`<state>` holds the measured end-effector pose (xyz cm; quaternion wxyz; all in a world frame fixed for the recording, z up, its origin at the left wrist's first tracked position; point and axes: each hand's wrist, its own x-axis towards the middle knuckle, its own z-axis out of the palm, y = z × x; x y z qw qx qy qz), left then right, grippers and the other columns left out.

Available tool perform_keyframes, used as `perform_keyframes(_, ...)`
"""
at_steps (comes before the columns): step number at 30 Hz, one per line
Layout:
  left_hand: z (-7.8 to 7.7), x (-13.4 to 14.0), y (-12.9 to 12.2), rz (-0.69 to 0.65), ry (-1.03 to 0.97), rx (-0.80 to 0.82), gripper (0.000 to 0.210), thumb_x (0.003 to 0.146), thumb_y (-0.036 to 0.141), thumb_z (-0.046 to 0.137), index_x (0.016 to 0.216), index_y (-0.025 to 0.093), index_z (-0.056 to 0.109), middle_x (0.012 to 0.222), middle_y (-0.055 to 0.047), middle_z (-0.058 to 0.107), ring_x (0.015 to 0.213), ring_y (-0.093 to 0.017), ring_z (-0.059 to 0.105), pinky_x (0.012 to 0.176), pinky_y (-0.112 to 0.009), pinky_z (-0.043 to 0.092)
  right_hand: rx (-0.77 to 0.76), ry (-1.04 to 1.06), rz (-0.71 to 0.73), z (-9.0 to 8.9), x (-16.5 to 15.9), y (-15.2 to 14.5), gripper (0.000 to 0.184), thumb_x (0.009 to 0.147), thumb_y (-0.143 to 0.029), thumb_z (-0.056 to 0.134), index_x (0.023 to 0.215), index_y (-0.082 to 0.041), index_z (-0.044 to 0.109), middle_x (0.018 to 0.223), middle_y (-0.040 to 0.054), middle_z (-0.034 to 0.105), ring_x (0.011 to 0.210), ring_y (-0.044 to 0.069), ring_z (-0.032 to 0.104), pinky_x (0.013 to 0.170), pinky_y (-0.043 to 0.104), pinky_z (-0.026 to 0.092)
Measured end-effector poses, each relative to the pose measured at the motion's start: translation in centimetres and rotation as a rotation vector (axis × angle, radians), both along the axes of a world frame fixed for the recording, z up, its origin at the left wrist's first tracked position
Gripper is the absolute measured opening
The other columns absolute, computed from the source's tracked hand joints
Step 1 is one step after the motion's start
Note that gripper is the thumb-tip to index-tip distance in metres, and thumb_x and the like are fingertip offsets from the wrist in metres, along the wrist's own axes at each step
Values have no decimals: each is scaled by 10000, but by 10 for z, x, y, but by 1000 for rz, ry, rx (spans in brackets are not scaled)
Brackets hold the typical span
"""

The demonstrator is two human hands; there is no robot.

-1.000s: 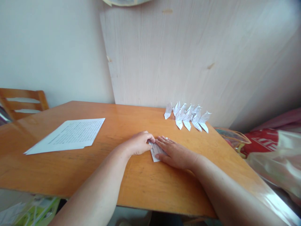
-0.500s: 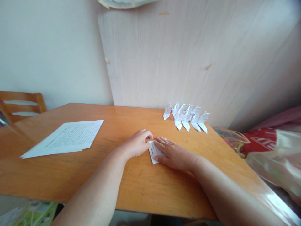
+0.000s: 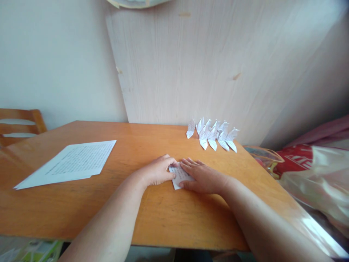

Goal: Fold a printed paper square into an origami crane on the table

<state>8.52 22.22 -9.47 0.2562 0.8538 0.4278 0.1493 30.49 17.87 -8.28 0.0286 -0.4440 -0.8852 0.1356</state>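
Observation:
A small folded piece of printed paper [image 3: 178, 176] lies on the wooden table in front of me. At its left edge is my left hand [image 3: 159, 170], fingers bent and closed on it, with the thumb over the print. My right hand [image 3: 203, 177] rests flat across the paper's right part, fingers stretched out, and hides that side. Farther back to the right stand several white folded-paper figures [image 3: 213, 138] with pointed tips, made from printed paper and grouped closely.
A stack of printed sheets [image 3: 73, 160] lies on the left of the table [image 3: 169, 222]. Behind the table rises a pale wood-grain board [image 3: 177, 72]. A wooden chair [image 3: 21, 122] stands at the far left. Red and whitish bags [image 3: 297, 160] sit beyond the right edge.
My left hand's thumb and fingertips have come farther onto the paper's left edge. The right hand stays flat on the paper. The whole view has shifted slightly.

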Motion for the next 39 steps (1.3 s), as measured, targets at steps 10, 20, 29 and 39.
perform_keyframes(10, 3, -2, 2, -40, 25, -21, 375, 771, 321, 661, 1137, 237, 653, 1149, -57, 590, 1065, -221, 595, 943, -305, 473, 67, -107, -165, 21, 15, -4, 509, 920, -477, 511, 1328, -183, 593, 1357, 168, 589, 1340, 367, 436, 1112, 601, 231)
perform_keyframes(20, 1, -1, 5, -60, 28, -25, 343, 754, 265, 632, 1095, 242, 662, 1107, -50, 584, 1021, -219, 597, 873, -293, 492, 184, -98, -108, 23, -3, -13, 459, 901, -140, 431, 1265, -305, 657, 985, 97, 661, 899, 222, 618, 755, 300, 425)
perform_keyframes(29, 8, -2, 1, -46, 47, -42, 358, 781, 353, 646, 1120, 240, 659, 1159, -55, 582, 1069, -227, 585, 911, -304, 476, 105, -218, -170, 32, 7, -19, 464, 849, -162, 454, 1169, -364, 723, 985, 68, 735, 849, 254, 670, 685, 329, 425)
perform_keyframes(39, 8, 1, 4, -53, 59, -48, 394, 756, 335, 654, 1133, 219, 652, 1132, -55, 595, 1055, -225, 599, 928, -308, 478, 183, -246, -299, 39, 13, -9, 335, 932, -244, 393, 907, -213, 725, 956, 97, 743, 873, 253, 671, 695, 321, 424)
